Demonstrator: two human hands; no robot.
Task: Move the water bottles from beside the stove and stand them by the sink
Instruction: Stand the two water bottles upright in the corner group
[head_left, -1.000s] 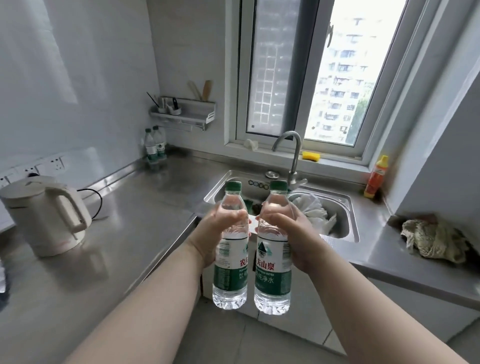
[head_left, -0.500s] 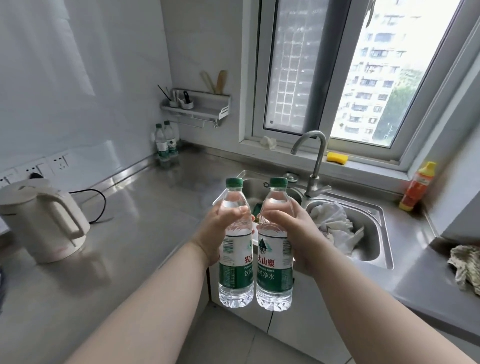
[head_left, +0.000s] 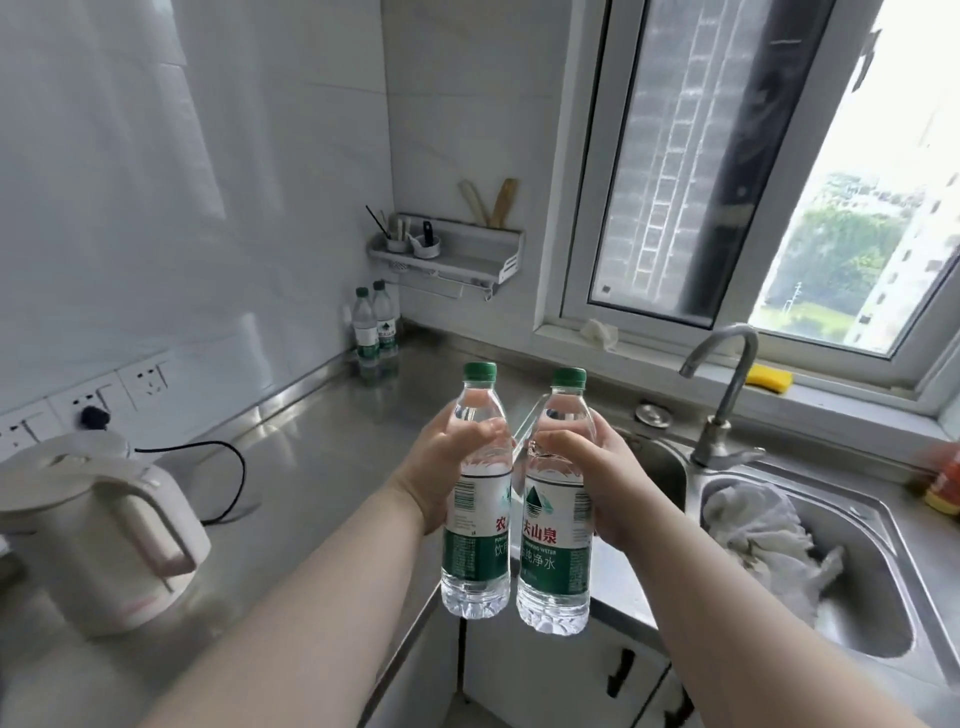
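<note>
I log the steel counter (head_left: 311, 467) running in an L from 8 o'clock round to 4 o'clock, with the window (head_left: 727, 156) above it at 1 o'clock. The sink (head_left: 883, 670) is set into the counter at 4 o'clock, and a white cloth (head_left: 753, 525) lies in its basin. A white kettle (head_left: 98, 535) stands on the counter at 8 o'clock, its cord running to the wall sockets. Both forearms reach in from 6 o'clock. The left hand (head_left: 441, 467) is wrapped round the shoulder of the left bottle (head_left: 475, 525), and the right hand (head_left: 597, 483) is wrapped likewise round the right bottle (head_left: 556, 540). Both bottles are upright, green caps on, held side by side at centre frame. Whether the labels touch I cannot tell. Their bases hang in the air in front of the counter's inner corner and rest on no surface. The tap (head_left: 727, 395) rises behind the sink at 2 o'clock. A wall rack (head_left: 457, 257) holding utensils is fixed at 12 o'clock. Beneath it, at 11 o'clock, two further bottles (head_left: 375, 327) stand upright together in the far corner of the counter against the wall. A yellow sponge (head_left: 769, 376) lies on the window sill at 2 o'clock.
</note>
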